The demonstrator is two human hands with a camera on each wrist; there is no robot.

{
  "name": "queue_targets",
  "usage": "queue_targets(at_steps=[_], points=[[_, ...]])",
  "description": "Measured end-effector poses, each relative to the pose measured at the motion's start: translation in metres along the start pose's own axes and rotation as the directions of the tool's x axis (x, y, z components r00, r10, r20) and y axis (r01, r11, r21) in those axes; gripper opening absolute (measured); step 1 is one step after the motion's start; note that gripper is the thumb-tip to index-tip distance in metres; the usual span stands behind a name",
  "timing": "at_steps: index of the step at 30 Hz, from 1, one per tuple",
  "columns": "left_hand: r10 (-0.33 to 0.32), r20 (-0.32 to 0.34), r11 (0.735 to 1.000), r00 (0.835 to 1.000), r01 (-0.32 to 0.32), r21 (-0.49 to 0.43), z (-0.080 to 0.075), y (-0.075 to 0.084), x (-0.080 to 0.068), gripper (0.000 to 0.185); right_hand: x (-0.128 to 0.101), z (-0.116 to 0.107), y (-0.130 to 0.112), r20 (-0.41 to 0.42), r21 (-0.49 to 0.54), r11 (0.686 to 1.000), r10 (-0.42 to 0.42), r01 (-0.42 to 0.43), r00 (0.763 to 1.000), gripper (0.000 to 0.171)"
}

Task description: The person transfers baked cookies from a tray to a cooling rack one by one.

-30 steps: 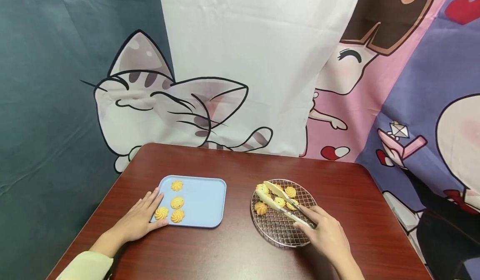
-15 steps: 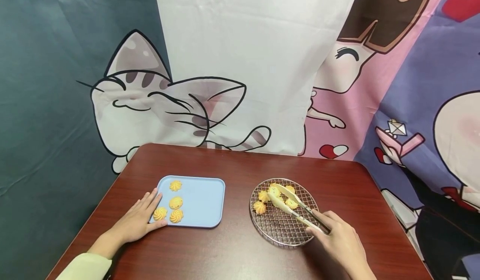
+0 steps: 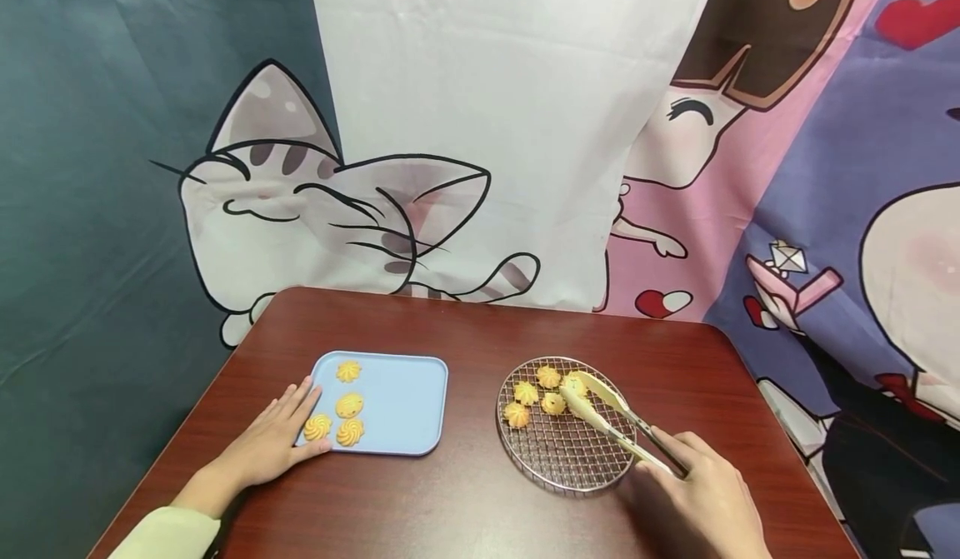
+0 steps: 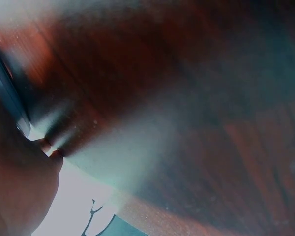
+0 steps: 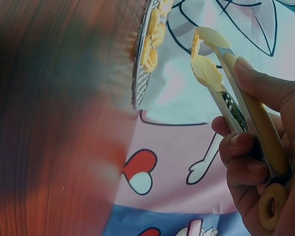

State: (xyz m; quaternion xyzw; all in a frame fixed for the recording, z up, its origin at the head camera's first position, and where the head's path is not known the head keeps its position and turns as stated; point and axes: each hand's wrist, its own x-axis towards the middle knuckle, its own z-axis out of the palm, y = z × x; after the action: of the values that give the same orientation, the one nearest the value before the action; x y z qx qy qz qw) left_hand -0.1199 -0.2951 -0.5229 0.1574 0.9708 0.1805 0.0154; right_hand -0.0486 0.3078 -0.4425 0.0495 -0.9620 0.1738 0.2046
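My left hand (image 3: pixel 266 442) lies with straight fingers along the left edge of a light blue tray (image 3: pixel 405 401), which carries several yellow piped cookies (image 3: pixel 349 432). In the left wrist view, part of that hand (image 4: pixel 19 182) appears beside the dark tray edge. My right hand (image 3: pixel 708 484) grips yellow-tipped tongs (image 3: pixel 588 413) over the right part of a round wire rack (image 3: pixel 562 459). Several cookies (image 3: pixel 553 403) lie on the rack, one partly behind the tong tips. In the right wrist view, the tongs (image 5: pixel 258 123) have parted tips with no cookie visible between them.
A dark red wooden table (image 3: pixel 472 492) bears the tray at left and the rack at right, with a strip of tabletop between them. Cartoon-printed cloth (image 3: pixel 465 126) hangs behind the table and along its sides.
My right hand and the tongs have moved right and toward me across the rack, uncovering cookies on its left. My left hand has stayed on the tray edge.
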Motion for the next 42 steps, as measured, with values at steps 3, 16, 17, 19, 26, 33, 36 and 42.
queue_targets(at_steps=[3,16,17,19,26,33,36,42], points=[[0.002,0.000,1.000,1.000,-0.002,0.000,0.000,0.000,0.000,0.096,-0.002,-0.002,0.003,0.017,-0.004,0.999,0.031,-0.031,0.999,0.053],[0.000,0.007,1.000,1.000,0.000,-0.006,0.000,0.000,0.000,0.096,-0.010,0.000,0.026,0.053,-0.034,0.996,0.090,-0.088,0.995,0.053],[0.000,0.007,1.000,1.000,0.000,-0.005,0.000,0.000,0.000,0.096,-0.010,0.000,0.028,0.052,-0.037,0.995,0.092,-0.090,0.994,0.053],[0.000,0.006,1.000,1.000,0.000,-0.004,0.000,0.001,0.000,0.096,-0.011,0.001,0.032,0.056,-0.034,0.995,0.096,-0.094,0.994,0.053],[0.001,0.004,1.000,1.000,-0.001,-0.002,0.000,0.000,0.000,0.096,-0.012,0.004,0.038,0.055,-0.045,0.993,0.113,-0.110,0.992,0.052],[-0.002,0.003,1.000,1.000,0.002,-0.003,-0.001,0.001,-0.001,0.096,-0.013,0.006,0.041,0.057,-0.047,0.991,0.125,-0.122,0.991,0.053],[-0.005,0.002,1.000,1.000,0.005,-0.006,-0.001,0.000,-0.001,0.096,-0.013,0.007,0.041,0.064,-0.043,0.991,0.130,-0.127,0.989,0.053],[-0.007,-0.005,1.000,1.000,0.007,-0.006,0.001,-0.001,0.000,0.096,-0.012,0.007,0.042,0.069,-0.048,0.989,0.142,-0.139,0.988,0.053]])
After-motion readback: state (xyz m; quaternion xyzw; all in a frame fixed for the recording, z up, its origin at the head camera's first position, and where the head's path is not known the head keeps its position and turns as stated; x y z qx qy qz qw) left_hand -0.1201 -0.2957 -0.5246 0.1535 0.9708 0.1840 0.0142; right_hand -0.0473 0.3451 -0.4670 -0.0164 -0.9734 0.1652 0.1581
